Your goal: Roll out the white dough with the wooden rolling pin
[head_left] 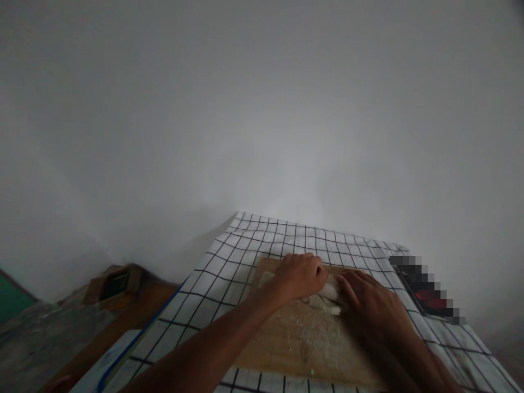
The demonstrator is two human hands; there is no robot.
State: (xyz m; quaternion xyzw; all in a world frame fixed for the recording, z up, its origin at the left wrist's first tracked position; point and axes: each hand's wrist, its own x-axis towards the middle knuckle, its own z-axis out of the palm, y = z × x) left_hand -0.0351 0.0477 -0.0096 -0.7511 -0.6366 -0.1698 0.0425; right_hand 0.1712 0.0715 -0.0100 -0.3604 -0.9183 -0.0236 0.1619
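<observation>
A pale piece of dough (329,291) lies on a wooden board (286,344), showing in the gap between my two hands. My left hand (302,274) is curled over the dough's left part, knuckles up and fingers folded. Closed over its right end is my right hand (368,297), with the thumb toward the left hand. The fingertips of both hands are hidden, as is the dough beneath them. More dough shows past my left wrist. Crumbs and a dusting of flour are scattered over the near part of the board.
A white tablecloth (229,262) with black grid lines covers the table under the board. At the right edge lies a dark, partly pixelated flat object (426,289). A plain wall rises behind. On the floor at left stands an opened cardboard box (133,281).
</observation>
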